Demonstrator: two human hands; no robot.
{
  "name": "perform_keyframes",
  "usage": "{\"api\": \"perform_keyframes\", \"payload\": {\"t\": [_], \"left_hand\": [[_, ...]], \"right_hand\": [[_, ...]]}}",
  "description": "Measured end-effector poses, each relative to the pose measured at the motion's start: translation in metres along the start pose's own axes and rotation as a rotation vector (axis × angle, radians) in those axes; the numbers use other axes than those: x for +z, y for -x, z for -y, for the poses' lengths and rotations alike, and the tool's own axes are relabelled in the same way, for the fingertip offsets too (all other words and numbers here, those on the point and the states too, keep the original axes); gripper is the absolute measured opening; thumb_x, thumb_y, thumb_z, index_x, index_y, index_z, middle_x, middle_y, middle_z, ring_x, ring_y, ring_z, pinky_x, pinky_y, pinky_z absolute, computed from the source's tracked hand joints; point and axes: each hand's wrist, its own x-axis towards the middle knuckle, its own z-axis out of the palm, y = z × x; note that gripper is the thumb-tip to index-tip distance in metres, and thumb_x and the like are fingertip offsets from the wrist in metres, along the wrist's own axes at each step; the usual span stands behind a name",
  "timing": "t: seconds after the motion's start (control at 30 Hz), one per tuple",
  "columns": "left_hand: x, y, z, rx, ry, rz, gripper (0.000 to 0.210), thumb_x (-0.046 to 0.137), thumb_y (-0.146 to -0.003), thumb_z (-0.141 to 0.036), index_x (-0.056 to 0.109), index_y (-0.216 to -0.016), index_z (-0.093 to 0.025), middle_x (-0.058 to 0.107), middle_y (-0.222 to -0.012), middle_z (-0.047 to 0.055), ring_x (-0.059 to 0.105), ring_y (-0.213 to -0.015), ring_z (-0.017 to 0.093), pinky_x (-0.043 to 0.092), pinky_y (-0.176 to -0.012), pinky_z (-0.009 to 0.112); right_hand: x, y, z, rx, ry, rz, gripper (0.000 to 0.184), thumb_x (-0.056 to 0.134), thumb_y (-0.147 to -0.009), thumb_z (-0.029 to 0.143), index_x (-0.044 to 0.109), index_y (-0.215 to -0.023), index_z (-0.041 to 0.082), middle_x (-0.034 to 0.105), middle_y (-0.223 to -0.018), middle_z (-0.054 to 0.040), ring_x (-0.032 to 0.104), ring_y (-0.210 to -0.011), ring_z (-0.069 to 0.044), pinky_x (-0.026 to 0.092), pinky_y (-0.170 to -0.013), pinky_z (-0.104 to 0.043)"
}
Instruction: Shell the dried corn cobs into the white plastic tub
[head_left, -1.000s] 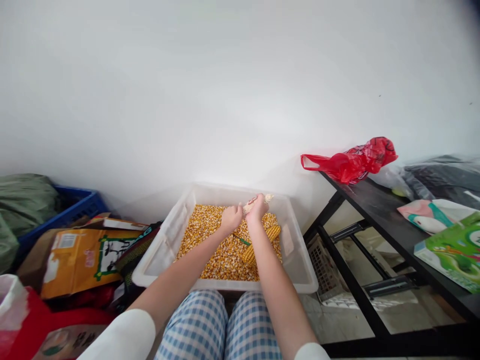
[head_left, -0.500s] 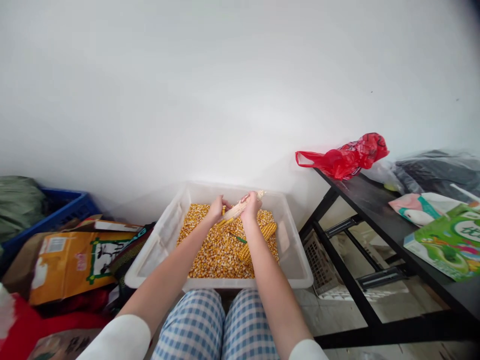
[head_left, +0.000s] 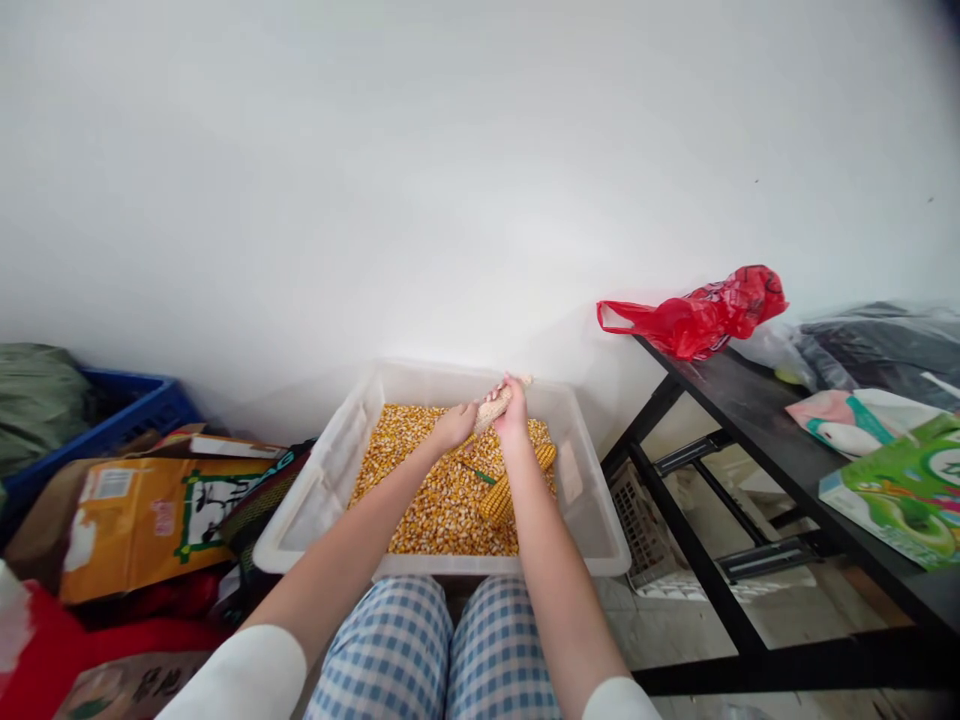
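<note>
A mostly bare, pale corn cob [head_left: 492, 411] is held slantwise over a translucent plastic bin [head_left: 307, 510], with some yellow kernels at its lower left end. My right hand [head_left: 514, 408] is wrapped round its upper part, and the tip sticks out beyond the fingers. My left hand [head_left: 456, 426] is closed against the lower end; its fingertips are partly hidden. Loose corn kernels [head_left: 427, 500] cover the bin floor. Unshelled ears of corn [head_left: 496, 500] lie on them, partly behind my right forearm. A thin green tool [head_left: 480, 475] rests among the kernels.
On the right stands a black table [head_left: 757, 400] bearing a red plastic bag [head_left: 701, 315] and a green carton [head_left: 900, 490]. To the left are an orange cardboard box [head_left: 157, 520] and a blue crate [head_left: 127, 415]. A white wall [head_left: 480, 180] rises behind the bin.
My left hand has moved right and up along the cob, closer to my right hand. More of the cob's lower end is now covered.
</note>
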Motion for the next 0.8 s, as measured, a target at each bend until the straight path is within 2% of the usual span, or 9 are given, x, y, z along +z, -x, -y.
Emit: {"api": "perform_keyframes", "payload": {"t": [0.07,0.13,0.2,0.3,0.43,0.57,0.7,0.8], "left_hand": [[-0.002,0.002,0.001,-0.037,0.234,0.176,0.061,0.012,-0.082,-0.051,0.059,-0.08,-0.013,0.058,-0.055,0.007,0.054,-0.053,0.019,0.042,-0.056,0.031],[-0.002,0.003,0.002,-0.088,0.418,0.352,0.062,0.013,-0.08,-0.056,0.057,-0.07,-0.014,0.054,-0.049,0.006,0.05,-0.043,0.018,0.042,-0.049,0.032],[0.003,0.004,0.005,-0.146,0.498,0.39,0.061,0.013,-0.08,-0.057,0.052,-0.061,-0.015,0.053,-0.047,0.006,0.048,-0.039,0.017,0.041,-0.046,0.032],[0.015,0.001,0.008,-0.189,0.429,0.217,0.061,0.01,-0.08,-0.057,0.05,-0.059,-0.016,0.053,-0.047,0.006,0.05,-0.04,0.017,0.042,-0.046,0.03],[0.023,0.0,0.008,-0.112,0.175,0.051,0.068,0.008,-0.079,-0.059,0.055,-0.059,-0.015,0.056,-0.048,0.008,0.057,-0.052,0.018,0.042,-0.056,0.026],[0.023,0.006,0.004,-0.089,-0.02,-0.094,0.072,0.007,-0.078,-0.061,0.058,-0.059,-0.015,0.057,-0.049,0.01,0.06,-0.067,0.022,0.04,-0.061,0.027],[0.026,0.011,-0.002,-0.093,-0.114,-0.129,0.073,0.005,-0.078,-0.061,0.057,-0.052,-0.016,0.055,-0.048,0.011,0.06,-0.069,0.024,0.038,-0.061,0.028],[0.025,0.011,-0.003,-0.114,-0.064,-0.114,0.073,0.005,-0.079,-0.06,0.057,-0.054,-0.016,0.056,-0.05,0.011,0.059,-0.07,0.025,0.038,-0.061,0.029]], "right_hand": [[0.0,0.002,0.003,0.052,0.0,0.109,0.022,0.05,-0.069,0.036,0.038,-0.059,0.019,0.043,-0.045,0.0063,0.046,-0.043,-0.008,0.043,-0.049,-0.023],[-0.001,0.003,0.004,0.077,-0.008,0.146,0.022,0.05,-0.069,0.037,0.039,-0.06,0.019,0.043,-0.044,0.0068,0.044,-0.042,-0.008,0.043,-0.048,-0.023],[-0.002,0.002,0.002,0.095,-0.004,0.12,0.023,0.049,-0.068,0.035,0.036,-0.057,0.019,0.037,-0.039,0.0085,0.037,-0.035,-0.006,0.04,-0.044,-0.021],[-0.002,-0.003,-0.004,0.055,0.006,-0.013,0.023,0.046,-0.067,0.03,0.03,-0.054,0.02,0.029,-0.036,0.0098,0.028,-0.031,-0.005,0.034,-0.037,-0.019],[-0.002,-0.006,-0.012,-0.11,0.049,-0.196,0.016,0.043,-0.064,0.024,0.031,-0.054,0.02,0.031,-0.038,0.0093,0.03,-0.032,-0.005,0.033,-0.035,-0.019],[-0.003,-0.006,-0.016,-0.179,0.101,-0.302,0.015,0.041,-0.063,0.022,0.03,-0.053,0.02,0.032,-0.039,0.0089,0.032,-0.032,-0.006,0.033,-0.035,-0.019],[-0.004,-0.005,-0.016,-0.189,0.107,-0.374,0.015,0.042,-0.063,0.022,0.03,-0.053,0.02,0.033,-0.038,0.0086,0.032,-0.032,-0.006,0.032,-0.034,-0.019],[-0.004,-0.005,-0.013,-0.165,0.114,-0.337,0.015,0.043,-0.063,0.023,0.032,-0.054,0.02,0.034,-0.038,0.0086,0.033,-0.032,-0.006,0.032,-0.034,-0.019]]}}
